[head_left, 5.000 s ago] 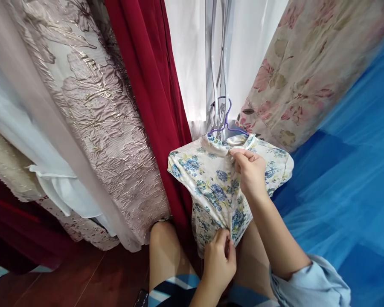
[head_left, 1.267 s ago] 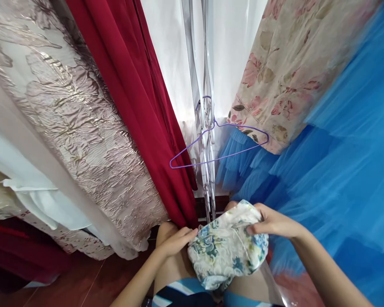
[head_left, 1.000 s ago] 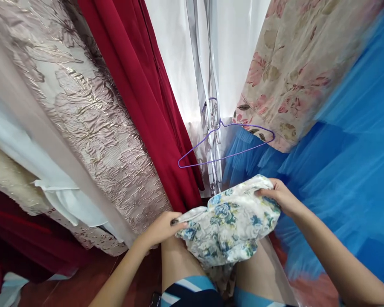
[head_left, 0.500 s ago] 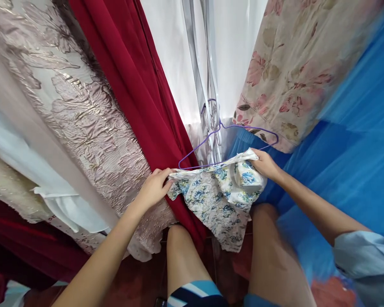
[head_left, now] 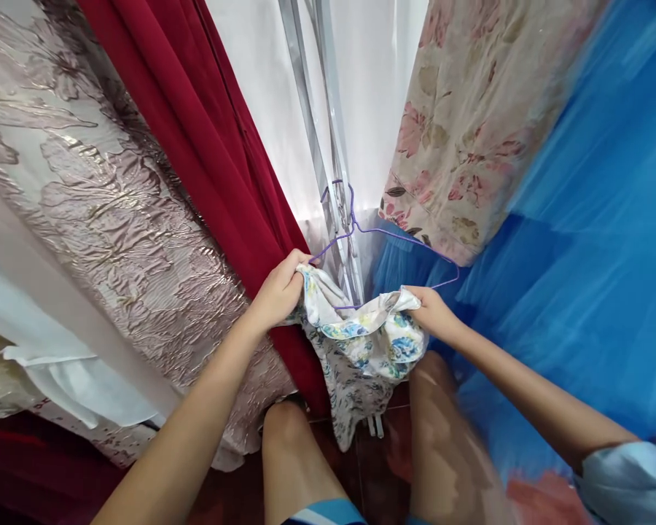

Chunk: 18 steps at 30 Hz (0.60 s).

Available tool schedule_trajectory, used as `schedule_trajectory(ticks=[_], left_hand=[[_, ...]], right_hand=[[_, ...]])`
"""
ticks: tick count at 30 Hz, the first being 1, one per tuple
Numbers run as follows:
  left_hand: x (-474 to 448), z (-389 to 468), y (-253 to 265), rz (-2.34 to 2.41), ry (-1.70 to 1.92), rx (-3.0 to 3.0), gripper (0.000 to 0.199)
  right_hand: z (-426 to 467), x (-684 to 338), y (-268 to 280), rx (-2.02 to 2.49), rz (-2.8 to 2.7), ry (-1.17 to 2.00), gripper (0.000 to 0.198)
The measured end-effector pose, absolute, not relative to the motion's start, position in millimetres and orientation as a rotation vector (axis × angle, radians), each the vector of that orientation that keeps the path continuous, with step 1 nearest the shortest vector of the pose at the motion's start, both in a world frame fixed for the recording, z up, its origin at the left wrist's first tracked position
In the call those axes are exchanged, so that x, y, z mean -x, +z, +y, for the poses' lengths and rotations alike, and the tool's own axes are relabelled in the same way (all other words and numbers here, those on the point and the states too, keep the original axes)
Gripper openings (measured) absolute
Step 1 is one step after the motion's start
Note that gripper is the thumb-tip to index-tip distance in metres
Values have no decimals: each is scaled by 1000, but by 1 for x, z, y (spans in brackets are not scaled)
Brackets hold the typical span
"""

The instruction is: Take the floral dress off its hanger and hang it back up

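A white garment with a blue and yellow floral print (head_left: pixel 361 343) hangs between my two hands, its neckline spread. My left hand (head_left: pixel 281 292) grips its upper left edge and touches the left arm of a purple wire hanger (head_left: pixel 383 230). At the upper right edge, my right hand (head_left: pixel 429 310) pinches the cloth, just below the hanger's right end. The hanger's left end is hidden behind my left hand and the fabric. Its lower bar dips inside the garment's opening, and its hook stands up in front of grey metal poles (head_left: pixel 336 146).
A red cloth (head_left: pixel 197 146) and a pink metallic-patterned dress (head_left: pixel 120 204) hang at left. White fabric (head_left: pixel 251 58) is behind the poles. At right hang a floral dress (head_left: pixel 453 131) and a blue tulle dress (head_left: pixel 590 219). My knees are below, over a dark tiled floor (head_left: pixel 355 467).
My left hand has risen with its edge of the garment, and my right hand has lowered slightly. The garment's neckline now gapes around the hanger's lower bar. The view has shifted.
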<state>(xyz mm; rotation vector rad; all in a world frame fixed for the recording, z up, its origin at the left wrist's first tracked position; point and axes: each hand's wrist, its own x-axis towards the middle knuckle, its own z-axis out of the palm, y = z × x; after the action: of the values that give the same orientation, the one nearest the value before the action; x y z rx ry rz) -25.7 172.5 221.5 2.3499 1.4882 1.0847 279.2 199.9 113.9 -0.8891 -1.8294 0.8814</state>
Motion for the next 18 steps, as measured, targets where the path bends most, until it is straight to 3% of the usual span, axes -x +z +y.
schedule_trajectory(ticks=[3, 7, 10, 14, 18], left_hand=[[12, 176, 223, 1672, 1165, -2385, 25], [13, 174, 210, 1853, 1174, -2353, 27], [15, 169, 205, 1860, 1124, -2394, 22], [21, 171, 204, 1819, 1250, -2353, 23], [35, 178, 195, 1726, 1567, -2050, 21]], right_hand=[[189, -288, 122, 861, -1862, 776, 13], [193, -329, 137, 954, -1494, 200, 43], [215, -360, 144, 1084, -1300, -25, 51], [241, -374, 148, 1046, -1410, 390, 30], [233, -369, 152, 931, -1314, 706, 37]])
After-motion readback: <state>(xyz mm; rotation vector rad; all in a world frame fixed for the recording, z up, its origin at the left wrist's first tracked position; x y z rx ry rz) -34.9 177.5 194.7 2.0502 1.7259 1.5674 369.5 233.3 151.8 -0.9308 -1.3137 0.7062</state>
